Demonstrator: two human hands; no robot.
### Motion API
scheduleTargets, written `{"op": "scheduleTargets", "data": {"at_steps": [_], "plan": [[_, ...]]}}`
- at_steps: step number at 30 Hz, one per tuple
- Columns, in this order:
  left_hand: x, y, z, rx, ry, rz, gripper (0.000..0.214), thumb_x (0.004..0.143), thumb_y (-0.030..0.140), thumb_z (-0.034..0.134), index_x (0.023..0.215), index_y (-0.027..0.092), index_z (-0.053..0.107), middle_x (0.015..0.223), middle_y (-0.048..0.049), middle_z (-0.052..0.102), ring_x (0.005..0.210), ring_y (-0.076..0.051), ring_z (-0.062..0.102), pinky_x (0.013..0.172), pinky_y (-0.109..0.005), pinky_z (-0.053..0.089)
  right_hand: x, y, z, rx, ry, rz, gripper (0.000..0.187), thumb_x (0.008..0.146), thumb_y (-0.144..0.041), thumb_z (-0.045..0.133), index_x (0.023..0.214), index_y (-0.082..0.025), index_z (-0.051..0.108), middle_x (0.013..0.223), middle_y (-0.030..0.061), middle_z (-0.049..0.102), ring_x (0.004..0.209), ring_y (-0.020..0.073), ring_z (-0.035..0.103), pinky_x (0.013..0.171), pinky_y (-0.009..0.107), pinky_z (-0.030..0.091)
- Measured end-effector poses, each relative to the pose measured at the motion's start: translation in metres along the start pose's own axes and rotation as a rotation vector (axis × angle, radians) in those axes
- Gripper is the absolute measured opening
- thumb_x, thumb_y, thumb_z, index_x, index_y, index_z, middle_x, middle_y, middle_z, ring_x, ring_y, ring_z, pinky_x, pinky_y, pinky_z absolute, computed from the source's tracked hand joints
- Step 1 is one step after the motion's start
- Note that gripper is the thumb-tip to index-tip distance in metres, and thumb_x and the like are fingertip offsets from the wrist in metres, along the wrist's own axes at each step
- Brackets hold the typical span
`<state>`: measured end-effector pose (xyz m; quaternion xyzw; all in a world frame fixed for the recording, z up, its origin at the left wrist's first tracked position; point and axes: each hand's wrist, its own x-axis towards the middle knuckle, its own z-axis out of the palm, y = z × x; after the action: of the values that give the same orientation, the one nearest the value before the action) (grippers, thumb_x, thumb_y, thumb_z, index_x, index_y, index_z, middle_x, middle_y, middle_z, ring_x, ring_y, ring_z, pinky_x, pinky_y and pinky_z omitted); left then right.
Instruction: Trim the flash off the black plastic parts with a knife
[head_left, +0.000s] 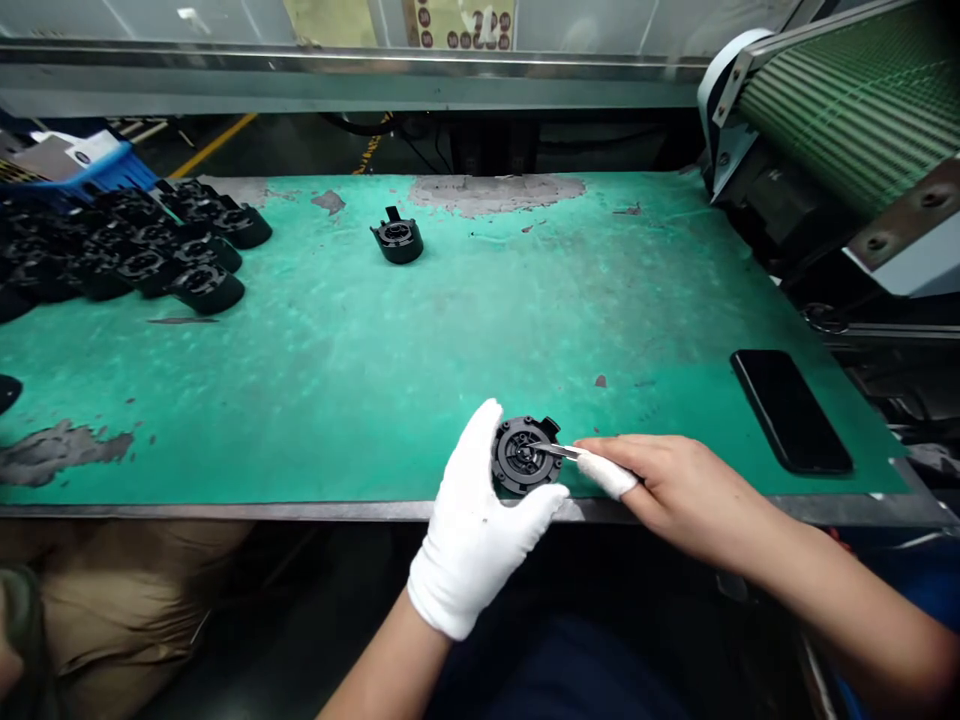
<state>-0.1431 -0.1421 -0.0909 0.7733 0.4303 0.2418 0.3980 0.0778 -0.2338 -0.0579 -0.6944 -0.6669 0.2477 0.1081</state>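
My left hand [480, 520], in a white glove, is wrapped round a round black plastic housing [517, 470] at the table's front edge. The housing's ribbed face is turned up, and a small tab sticks out at its upper right. My right hand [660, 480] is bare except for a white cover on one finger. It pinches a thin pointed metal tool [561, 451], perhaps a blade or tweezers. The tool's tip lies over the middle of the housing; whether it touches cannot be made out.
Several black housings [206, 285] stand grouped at the left, before a blue bin [112, 170]. One more housing [400, 240] stands alone towards the back. A phone [791, 410] lies at the right, below a green conveyor belt [862, 100]. Another person's leg [120, 600] shows at lower left.
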Motion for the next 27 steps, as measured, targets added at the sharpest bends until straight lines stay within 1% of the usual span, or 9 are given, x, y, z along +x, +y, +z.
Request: {"op": "scheduleTargets", "data": {"at_steps": [3,5,11,15,17,19,23,25,27], "plan": [[0.005,-0.004,0.003,0.015,0.008,0.018,0.087,0.079,0.054,0.076,0.15,0.022,0.036,0.153,-0.0116,0.047,0.141,-0.027,0.047,0.123,-0.049,0.039,-0.001,0.0,0.0,-0.056,-0.024,0.02,0.044,0.098,-0.026,0.039,0.135,-0.031,0.063,0.129,0.0021,0.071,0.11,0.0287,0.07,0.091,0.049,0.058],[0.004,-0.005,0.006,0.022,0.028,0.028,0.085,0.079,0.054,0.076,0.148,0.022,0.038,0.151,-0.0113,0.049,0.139,-0.027,0.049,0.121,-0.048,0.041,-0.005,-0.002,0.0,-0.059,-0.034,0.03,0.046,0.096,-0.024,0.04,0.136,-0.031,0.062,0.129,0.0017,0.071,0.109,0.0288,0.07,0.092,0.049,0.058],[0.002,-0.006,0.006,0.006,0.028,0.03,0.08,0.08,0.053,0.075,0.147,0.024,0.041,0.148,-0.0104,0.052,0.137,-0.028,0.052,0.119,-0.048,0.044,-0.017,-0.019,0.006,0.054,-0.063,0.063,0.041,0.099,-0.025,0.038,0.131,-0.032,0.063,0.125,0.0003,0.073,0.106,0.0266,0.072,0.09,0.045,0.059],[0.003,-0.006,0.006,0.003,0.03,0.053,0.08,0.08,0.055,0.075,0.146,0.023,0.042,0.146,-0.0114,0.055,0.135,-0.029,0.054,0.118,-0.049,0.045,-0.02,-0.023,0.008,0.093,-0.006,0.074,0.042,0.098,-0.023,0.04,0.131,-0.036,0.062,0.128,-0.0035,0.072,0.111,0.0243,0.07,0.092,0.042,0.059],[0.003,-0.006,0.006,-0.005,0.034,0.056,0.08,0.08,0.054,0.076,0.145,0.023,0.042,0.145,-0.0111,0.055,0.135,-0.029,0.054,0.118,-0.049,0.045,-0.021,-0.022,0.01,0.071,0.054,0.093,0.041,0.099,-0.025,0.039,0.131,-0.034,0.062,0.129,-0.0017,0.071,0.113,0.0253,0.069,0.094,0.044,0.058],[0.003,-0.006,0.006,-0.023,0.031,0.043,0.081,0.079,0.054,0.077,0.146,0.024,0.042,0.145,-0.0103,0.055,0.135,-0.028,0.054,0.119,-0.048,0.044,-0.023,-0.021,0.015,0.024,0.075,0.108,0.043,0.098,-0.024,0.039,0.133,-0.03,0.062,0.129,0.0025,0.071,0.112,0.0275,0.07,0.095,0.048,0.057],[0.002,-0.008,0.008,-0.06,0.015,0.013,0.084,0.078,0.057,0.077,0.147,0.026,0.04,0.146,-0.008,0.054,0.136,-0.026,0.053,0.12,-0.046,0.043,-0.025,-0.025,0.026,0.009,0.022,0.1,0.049,0.095,-0.018,0.039,0.141,-0.023,0.057,0.128,0.0089,0.071,0.106,0.0294,0.072,0.093,0.05,0.057],[0.002,-0.008,0.008,-0.069,0.016,0.003,0.086,0.077,0.059,0.078,0.147,0.027,0.04,0.147,-0.0074,0.054,0.136,-0.026,0.052,0.121,-0.045,0.043,-0.024,-0.029,0.026,0.047,-0.012,0.094,0.05,0.094,-0.016,0.04,0.141,-0.021,0.057,0.126,0.01,0.071,0.105,0.0297,0.072,0.092,0.049,0.057],[0.001,-0.008,0.008,-0.068,0.024,-0.003,0.087,0.076,0.06,0.078,0.147,0.027,0.041,0.147,-0.0076,0.054,0.136,-0.026,0.053,0.12,-0.046,0.043,-0.021,-0.033,0.02,0.084,-0.048,0.088,0.049,0.092,-0.014,0.042,0.138,-0.023,0.059,0.122,0.0089,0.073,0.104,0.0298,0.072,0.091,0.047,0.057]]}}
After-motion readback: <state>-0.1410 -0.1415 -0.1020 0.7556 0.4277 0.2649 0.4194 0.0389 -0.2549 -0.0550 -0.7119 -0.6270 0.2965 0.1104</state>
